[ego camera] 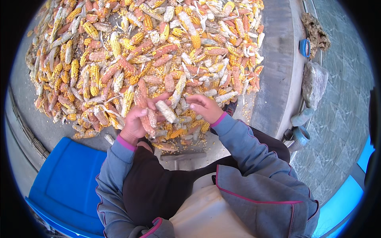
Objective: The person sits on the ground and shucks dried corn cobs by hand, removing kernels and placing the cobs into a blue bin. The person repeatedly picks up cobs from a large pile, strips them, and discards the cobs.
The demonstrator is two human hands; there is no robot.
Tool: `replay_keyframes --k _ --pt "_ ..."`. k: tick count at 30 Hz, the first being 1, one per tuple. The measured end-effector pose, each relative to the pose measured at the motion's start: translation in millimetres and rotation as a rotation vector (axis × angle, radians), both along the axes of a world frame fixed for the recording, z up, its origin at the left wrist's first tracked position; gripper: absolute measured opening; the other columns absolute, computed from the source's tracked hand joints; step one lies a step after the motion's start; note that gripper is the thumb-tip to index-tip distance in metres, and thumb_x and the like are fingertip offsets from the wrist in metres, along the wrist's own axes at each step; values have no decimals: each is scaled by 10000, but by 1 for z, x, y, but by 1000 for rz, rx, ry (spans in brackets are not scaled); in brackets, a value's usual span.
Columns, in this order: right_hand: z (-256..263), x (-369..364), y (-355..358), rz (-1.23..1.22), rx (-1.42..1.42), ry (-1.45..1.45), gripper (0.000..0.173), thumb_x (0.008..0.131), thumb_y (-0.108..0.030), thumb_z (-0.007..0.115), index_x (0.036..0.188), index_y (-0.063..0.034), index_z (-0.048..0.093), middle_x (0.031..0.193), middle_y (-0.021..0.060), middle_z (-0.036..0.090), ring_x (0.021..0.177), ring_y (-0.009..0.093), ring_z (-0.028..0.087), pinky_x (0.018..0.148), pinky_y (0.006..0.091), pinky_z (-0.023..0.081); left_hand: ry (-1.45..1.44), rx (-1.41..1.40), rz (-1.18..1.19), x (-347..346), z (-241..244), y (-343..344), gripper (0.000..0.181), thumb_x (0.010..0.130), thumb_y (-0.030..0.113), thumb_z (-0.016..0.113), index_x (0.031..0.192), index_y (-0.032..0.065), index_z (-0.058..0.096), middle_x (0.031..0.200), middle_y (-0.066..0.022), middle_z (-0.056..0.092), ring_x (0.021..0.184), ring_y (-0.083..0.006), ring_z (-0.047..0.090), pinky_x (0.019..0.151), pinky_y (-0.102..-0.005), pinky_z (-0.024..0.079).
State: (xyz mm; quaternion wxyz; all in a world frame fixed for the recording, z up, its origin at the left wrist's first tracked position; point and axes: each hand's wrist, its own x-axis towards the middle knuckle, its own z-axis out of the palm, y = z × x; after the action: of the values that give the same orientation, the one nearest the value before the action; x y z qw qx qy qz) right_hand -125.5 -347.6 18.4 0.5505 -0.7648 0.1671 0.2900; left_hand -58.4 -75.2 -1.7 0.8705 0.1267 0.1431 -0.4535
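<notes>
A large heap of corn cobs (119,59), some with yellow kernels and some bare and reddish, spreads before me with loose kernels among them. My left hand (137,120) is at the near edge of the heap, its fingers around reddish stripped cobs (146,119). A short whitish cob (165,111) lies at its fingertips, tilted, between the two hands. My right hand (205,107) is just right of that cob, fingers curled and parted, with nothing plainly held. Under the hands are more cobs and scattered kernels.
A blue plastic bin or lid (71,184) is at my lower left. Along a pale kerb on the right stand a rough brown rock (317,32), a small blue pot (304,48), a large grey stone (315,83) and a glazed pot (300,136). My knees flank the near edge.
</notes>
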Motion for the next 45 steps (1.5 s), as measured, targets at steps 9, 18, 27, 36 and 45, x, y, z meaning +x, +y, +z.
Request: replay_keyframes --k 9,18,27,36,45 --pt "-60 -11 -45 360 -827 -70 458 703 -181 763 1111 -119 565 1121 161 548 1085 335 496 938 420 405 49 -16 -3 -7 -15 9 231 761 198 624 927 41 589 1299 -213 484 1183 -371 505 935 -554 460" --pt "-62 6 -86 -449 -140 28 290 896 -173 616 1152 -72 526 930 8 608 851 167 618 731 313 516 80 2 -4 -5 -21 7 234 770 190 614 936 28 593 1292 -218 490 1174 -367 512 938 -535 464" --pt "-27 18 -31 -783 682 341 375 964 -307 450 1293 -128 472 1053 62 598 808 162 582 614 310 502 53 -8 4 -5 -19 6 234 777 172 605 946 12 585 1277 -232 496 1165 -365 521 932 -527 473" --pt "-3 32 -2 -572 722 343 502 880 -99 422 1382 -103 401 1015 96 582 666 131 490 498 230 359 50 32 0 -4 -15 7 212 773 155 609 921 5 588 1263 -237 504 1141 -360 538 917 -515 487" --pt "-29 21 5 -521 482 325 575 895 -130 602 1395 -53 329 642 -46 413 507 77 378 439 226 280 37 62 -5 -4 -15 9 216 771 158 608 919 4 584 1257 -236 508 1136 -358 542 912 -506 492"
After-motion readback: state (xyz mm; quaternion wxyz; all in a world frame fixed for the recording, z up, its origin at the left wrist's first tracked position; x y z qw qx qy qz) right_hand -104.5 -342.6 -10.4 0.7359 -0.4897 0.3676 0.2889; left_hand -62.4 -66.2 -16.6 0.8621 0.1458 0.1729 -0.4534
